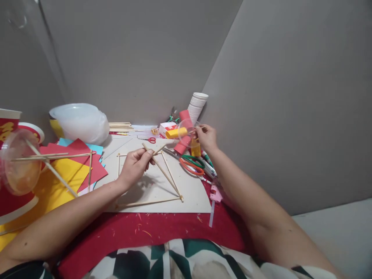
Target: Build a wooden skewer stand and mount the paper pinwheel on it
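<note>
Left hand (138, 164), centre of frame: fingers closed, thumb and forefinger pinching the stick frame (167, 177) near its raised end, where two sticks crossed; the frame sat mid-frame over the white board (196, 195), its lower corners down near the board's front edge; right hand (207, 138), right of centre and a bit higher: thumb and fingertips pinched on the edge of a clear plastic disc (189, 132), lid or shallow cup, couldn't tell which; disc was held up in front of a yellow paper tube (173, 133) and some red ones; white paper cups (198, 106) stood in a leaning stack just above it in frame.

Below the disc: large scissors (192, 166), green and orange handles, lying at the board's right side; small red scissors (151, 140) at its far edge; loose sticks (119, 126) bundled upper left of centre; next to them, a wrapped pale bowl (84, 124); left side of frame: coloured paper sheets (65, 172) overlapping, plus a clear cup (21, 176) with sticks in front; red cloth (130, 228) along the bottom, littered with scraps.
</note>
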`<control>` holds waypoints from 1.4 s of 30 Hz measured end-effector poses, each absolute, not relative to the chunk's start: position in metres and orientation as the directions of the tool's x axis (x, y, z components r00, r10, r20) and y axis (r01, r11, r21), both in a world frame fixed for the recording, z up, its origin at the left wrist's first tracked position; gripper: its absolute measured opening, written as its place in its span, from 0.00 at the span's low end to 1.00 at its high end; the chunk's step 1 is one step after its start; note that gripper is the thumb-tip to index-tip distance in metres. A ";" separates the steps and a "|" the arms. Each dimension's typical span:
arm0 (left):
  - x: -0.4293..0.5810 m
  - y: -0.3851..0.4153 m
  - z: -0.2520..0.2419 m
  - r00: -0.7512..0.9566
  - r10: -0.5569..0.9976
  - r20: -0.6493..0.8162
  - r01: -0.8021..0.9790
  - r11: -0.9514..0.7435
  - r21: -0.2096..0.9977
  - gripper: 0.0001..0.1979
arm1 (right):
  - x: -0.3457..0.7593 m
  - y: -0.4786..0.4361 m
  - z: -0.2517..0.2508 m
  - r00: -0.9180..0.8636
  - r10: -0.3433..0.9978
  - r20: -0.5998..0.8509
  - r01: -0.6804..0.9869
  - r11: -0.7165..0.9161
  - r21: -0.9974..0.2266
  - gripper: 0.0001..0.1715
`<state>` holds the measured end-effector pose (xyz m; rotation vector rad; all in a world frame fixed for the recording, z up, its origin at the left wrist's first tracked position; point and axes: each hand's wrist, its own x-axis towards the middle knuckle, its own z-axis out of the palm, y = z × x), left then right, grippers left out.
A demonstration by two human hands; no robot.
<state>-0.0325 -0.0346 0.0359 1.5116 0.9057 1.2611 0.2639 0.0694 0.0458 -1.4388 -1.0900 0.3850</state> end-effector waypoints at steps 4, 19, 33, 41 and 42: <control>-0.031 -0.036 0.035 0.207 0.937 0.283 -0.011 -0.287 0.958 0.21 | 0.267 0.064 0.056 0.537 0.722 0.437 0.351 0.280 -0.894 0.11; -0.034 -0.038 0.035 0.212 0.937 0.279 0.036 -0.293 0.956 0.23 | 0.278 -0.014 0.148 0.576 0.786 0.223 -0.717 0.617 -0.324 0.14; -0.034 -0.037 0.035 0.202 0.939 0.280 0.054 -0.296 0.954 0.23 | 0.282 -0.063 0.162 0.283 0.815 0.507 -0.959 0.233 0.161 0.37; -0.035 -0.034 0.033 0.207 0.940 0.272 0.077 -0.293 0.953 0.24 | 0.282 -0.084 0.170 0.517 0.691 0.505 -0.808 0.589 0.020 0.27; -0.035 -0.034 0.033 0.208 0.939 0.273 0.080 -0.295 0.952 0.25 | 0.281 -0.083 0.169 0.554 0.667 0.498 -0.739 0.670 -0.075 0.24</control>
